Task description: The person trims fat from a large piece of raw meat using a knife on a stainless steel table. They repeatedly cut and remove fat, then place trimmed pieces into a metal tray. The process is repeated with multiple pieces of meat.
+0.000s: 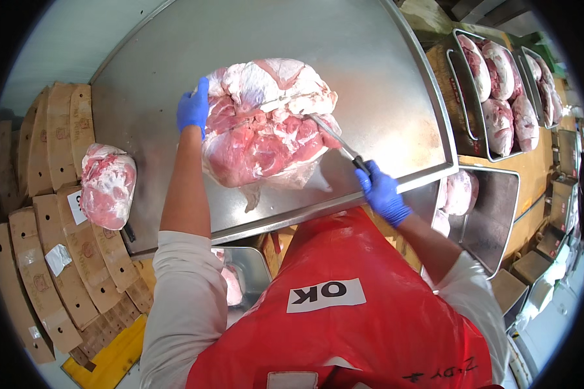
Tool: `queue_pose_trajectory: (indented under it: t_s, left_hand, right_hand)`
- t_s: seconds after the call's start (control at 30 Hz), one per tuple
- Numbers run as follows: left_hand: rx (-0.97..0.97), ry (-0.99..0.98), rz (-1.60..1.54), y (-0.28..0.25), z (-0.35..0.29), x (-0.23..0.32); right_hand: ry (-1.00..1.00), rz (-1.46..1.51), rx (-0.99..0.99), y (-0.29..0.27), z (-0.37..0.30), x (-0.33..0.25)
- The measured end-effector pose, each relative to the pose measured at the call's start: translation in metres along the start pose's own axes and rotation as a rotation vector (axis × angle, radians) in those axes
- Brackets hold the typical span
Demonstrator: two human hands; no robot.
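We have the big slab of raw meat [263,123] lying in the middle of the steel table [383,78]. Our left hand [193,107] (blue-gloved) presses flat against the slab's left edge, fingers spread rather than clenched. Our right hand [383,193], off the slab's lower right, is clenched round the handle of a knife [336,139] whose blade seems buried in the slab's right side. If the slick meat shifts, the blade could skid toward the steadying hand.
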State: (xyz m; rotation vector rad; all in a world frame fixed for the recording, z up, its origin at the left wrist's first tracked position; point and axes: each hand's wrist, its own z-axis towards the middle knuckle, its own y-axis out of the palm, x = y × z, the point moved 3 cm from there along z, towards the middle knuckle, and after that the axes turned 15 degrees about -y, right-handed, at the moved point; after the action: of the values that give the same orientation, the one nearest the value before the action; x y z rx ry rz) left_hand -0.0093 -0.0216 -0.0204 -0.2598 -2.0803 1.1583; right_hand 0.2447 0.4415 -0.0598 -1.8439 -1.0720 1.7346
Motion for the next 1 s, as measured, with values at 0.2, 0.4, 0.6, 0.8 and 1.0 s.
queue_pose_trajectory:
  t_s: [0.2, 0.4, 0.6, 0.8, 1.0]
  left_hand:
    - [0.008, 0.034, 0.058, -0.006, 0.029, -0.018]
    - [-0.023, 0.021, 0.025, -0.002, 0.023, -0.019]
    - [-0.033, 0.030, -0.004, -0.004, 0.024, -0.020]
    - [-0.049, 0.035, 0.007, -0.004, 0.028, -0.024]
    - [-0.073, 0.006, -0.056, -0.004, 0.019, -0.016]
  right_hand:
    - [0.009, 0.330, 0.077, 0.011, -0.008, -0.001]
    - [0.110, -0.257, 0.181, -0.026, -0.064, 0.085]
    - [-0.224, -0.490, 0.319, -0.040, -0.011, 0.075]
    - [0.009, 0.661, 0.253, -0.028, 0.111, -0.005]
    - [-0.091, 0.554, -0.077, -0.005, 0.174, -0.027]
